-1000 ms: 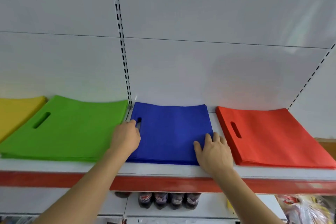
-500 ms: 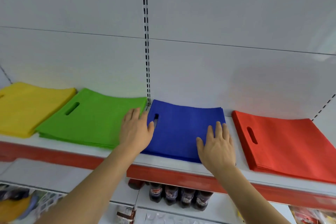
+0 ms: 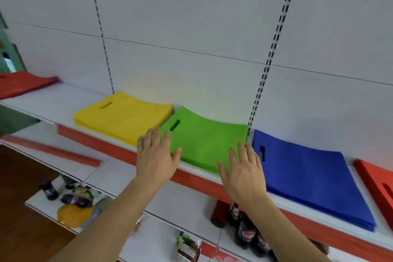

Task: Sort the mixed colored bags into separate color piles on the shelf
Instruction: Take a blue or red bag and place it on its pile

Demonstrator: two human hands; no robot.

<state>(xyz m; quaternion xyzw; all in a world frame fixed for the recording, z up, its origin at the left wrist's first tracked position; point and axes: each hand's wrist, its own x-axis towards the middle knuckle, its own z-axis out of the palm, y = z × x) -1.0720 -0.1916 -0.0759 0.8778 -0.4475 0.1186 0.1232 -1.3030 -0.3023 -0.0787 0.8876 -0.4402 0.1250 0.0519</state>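
The green pile (image 3: 204, 144) is lying on the shelf (image 3: 63, 104) between the yellow pile (image 3: 125, 117) and the blue pile (image 3: 308, 176), each colour kept apart. The left hand (image 3: 156, 157) and right hand (image 3: 244, 174) are framing its near corners, fingers straight and spread, holding nothing, probably to square its edges; whether they are touching the bags is unclear. A red pile (image 3: 374, 185) is lying further right.

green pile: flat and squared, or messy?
Flat and fairly squared. The green pile lies spread on the shelf, edges roughly aligned, handle slot up. Both hands, left hand and right hand, are open at its front corners.
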